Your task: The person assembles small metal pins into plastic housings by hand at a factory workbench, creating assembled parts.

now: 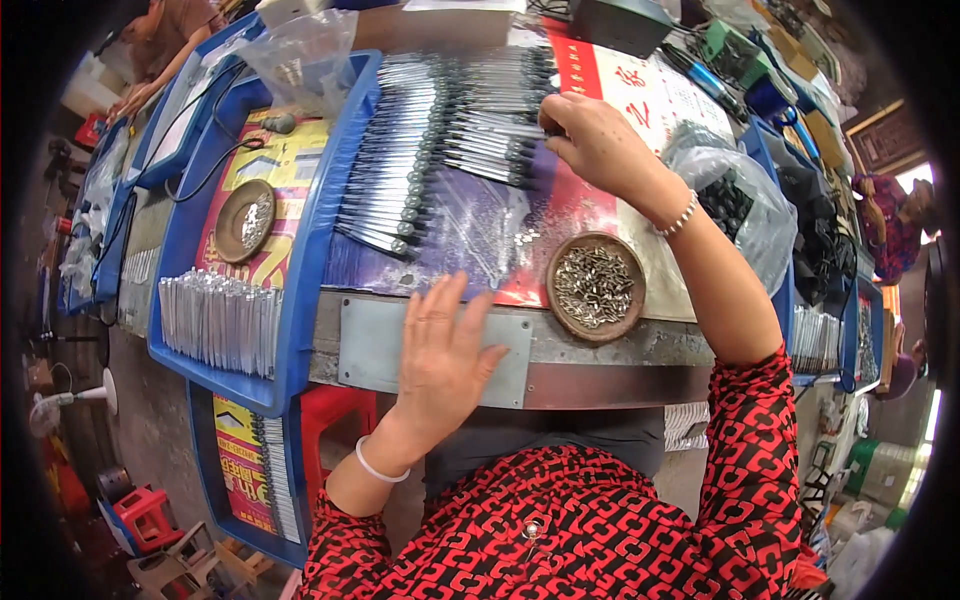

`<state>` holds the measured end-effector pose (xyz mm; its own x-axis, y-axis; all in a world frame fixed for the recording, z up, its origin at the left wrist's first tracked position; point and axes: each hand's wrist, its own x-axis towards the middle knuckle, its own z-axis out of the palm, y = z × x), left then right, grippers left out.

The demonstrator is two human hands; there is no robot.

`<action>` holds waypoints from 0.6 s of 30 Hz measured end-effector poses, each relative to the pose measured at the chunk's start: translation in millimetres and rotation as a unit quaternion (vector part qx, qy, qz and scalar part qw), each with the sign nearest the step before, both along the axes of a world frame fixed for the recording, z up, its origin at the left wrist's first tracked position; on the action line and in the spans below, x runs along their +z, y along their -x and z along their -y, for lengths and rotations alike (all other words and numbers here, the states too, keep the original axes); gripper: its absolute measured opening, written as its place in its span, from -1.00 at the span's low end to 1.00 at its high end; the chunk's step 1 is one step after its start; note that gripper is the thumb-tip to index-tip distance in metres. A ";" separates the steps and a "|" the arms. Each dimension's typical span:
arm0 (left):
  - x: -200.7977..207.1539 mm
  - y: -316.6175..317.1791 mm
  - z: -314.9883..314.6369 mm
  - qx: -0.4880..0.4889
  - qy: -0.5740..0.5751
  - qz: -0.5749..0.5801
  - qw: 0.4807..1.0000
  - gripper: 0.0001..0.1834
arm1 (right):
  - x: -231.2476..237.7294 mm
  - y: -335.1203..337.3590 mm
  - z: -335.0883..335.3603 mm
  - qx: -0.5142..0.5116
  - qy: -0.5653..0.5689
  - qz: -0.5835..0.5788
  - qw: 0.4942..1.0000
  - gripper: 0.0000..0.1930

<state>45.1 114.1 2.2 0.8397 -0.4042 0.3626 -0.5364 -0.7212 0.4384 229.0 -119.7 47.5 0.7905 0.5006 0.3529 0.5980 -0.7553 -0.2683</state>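
Note:
My right hand (606, 146) reaches over the far part of the table, with thumb and fingers pinched at the end of a slim silvery metal rod (497, 127). That rod lies over a row of similar rods with dark ends (490, 160). Left of it is a longer row of such rods (385, 160), side by side. My left hand (440, 345) hovers, slightly blurred, above a grey metal plate (375, 345) at the near edge; its fingers are spread and hold nothing. Between and right of the hands stands a round brown bowl (553, 290) of small metal pins (598, 285).
A blue tray (310, 260) at left holds flat metal strips (220, 320) and a small bowl (228, 240). At right lies a clear plastic bag (770, 220) with black parts. Another blue tray (205, 460) sits lower left. Another person (175, 45) works at far left.

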 end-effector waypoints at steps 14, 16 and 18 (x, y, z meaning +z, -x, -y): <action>1.9 -1.0 -3.8 -0.052 0.024 -0.051 0.997 -0.43 | -42.0 -69.9 -6.7 0.001 0.049 0.027 0.998 -0.81; -0.3 0.6 -5.8 -0.042 0.026 -0.041 0.998 -0.44 | -43.8 -73.2 -4.9 -0.002 0.051 0.041 0.998 -0.77; -4.3 0.1 -6.3 -0.059 0.046 -0.009 0.997 -0.46 | -42.5 -72.4 -4.5 -0.005 0.046 0.033 0.998 -0.76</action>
<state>45.0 120.4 -2.1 0.7948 -0.4663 0.3884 -0.6069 -0.6102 0.5093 301.4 -115.2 5.0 0.7721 0.5251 0.3579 0.6042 -0.7812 -0.1571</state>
